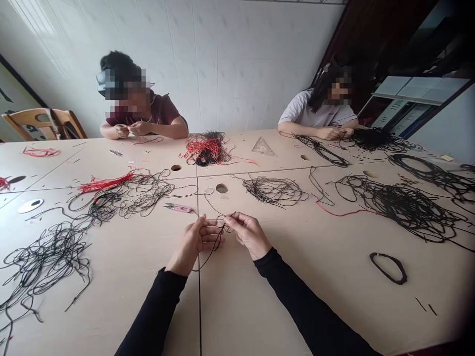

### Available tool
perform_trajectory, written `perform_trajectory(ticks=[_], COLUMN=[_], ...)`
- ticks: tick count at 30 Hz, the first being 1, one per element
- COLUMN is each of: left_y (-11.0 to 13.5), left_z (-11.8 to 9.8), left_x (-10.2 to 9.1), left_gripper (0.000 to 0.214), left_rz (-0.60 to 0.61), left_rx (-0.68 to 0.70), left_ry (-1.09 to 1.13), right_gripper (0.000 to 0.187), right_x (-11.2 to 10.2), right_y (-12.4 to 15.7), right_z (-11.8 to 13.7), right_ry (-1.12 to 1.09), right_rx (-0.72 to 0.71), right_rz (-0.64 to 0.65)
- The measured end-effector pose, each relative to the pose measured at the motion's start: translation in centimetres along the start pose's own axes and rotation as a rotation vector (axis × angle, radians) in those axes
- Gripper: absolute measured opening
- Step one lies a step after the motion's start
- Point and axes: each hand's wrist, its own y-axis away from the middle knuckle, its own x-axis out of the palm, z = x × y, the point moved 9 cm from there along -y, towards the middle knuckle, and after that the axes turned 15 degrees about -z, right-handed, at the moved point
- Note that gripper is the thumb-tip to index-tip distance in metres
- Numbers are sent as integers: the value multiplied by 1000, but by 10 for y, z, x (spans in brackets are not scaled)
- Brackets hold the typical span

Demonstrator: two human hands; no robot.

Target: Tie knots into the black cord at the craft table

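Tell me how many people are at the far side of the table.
2: a person in a maroon top on the left and a person in a pale top on the right. Anyone outside the picture wouldn't show.

The camera (worn on the head) looks forward and down over the table (237,306), near the left hand (193,243) and right hand (253,233). It faces the far wall (222,64), though the dark far right is hard to read.

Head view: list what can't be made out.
Head view, held thin black cord: crossings too small to trace.
Head view, bare right hand: some fingertips hidden by the hand itself.
Head view, left tangled black cord heap: partly cut off by left edge.
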Motion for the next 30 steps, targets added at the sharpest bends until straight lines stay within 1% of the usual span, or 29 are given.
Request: perform_trajectory(ticks=[2,5,7,10,13,15,17,20,23,25,28,30], left_y=[5,11,12,9,7,5,5,4,3,2,1,1], left_z=[1,0,0,-1,-3,-6,-6,-4,-5,-5,0,3], left_x=[6,16,19,17,13,9,6,3,0,1,6,7], left_gripper=[44,39,35,34,33,34,34,34,34,33,36,37], left_rz=[51,132,147,111,67,29,0,-31,-63,-42,28,51], left_rx=[3,54,100,150,178,190,182,164,170,156,86,46], left_ry=[-51,-86,-103,-92,-67,-61,-58,-41,-10,11,37,42], right_gripper=[42,41,40,39,39,34,29,28,26,25,26,26], right_x=[-2,-2,0,3,7,11,13,12,12,11,9,9], right_y=[0,0,-1,0,2,5,8,10,10,10,9,9], right_z=[1,2,2,3,4,7,11,19,25,27,26,25], right_ry=[-7,-1,14,67,182,251,302,383,425,423,407,399], right_rx=[-1,-10,-31,-89,-177,-241,-308,-400,-460,-475,-472,-465], right_rz=[-24,-32,-13,45,123,175,195,153,112,98,88,94])
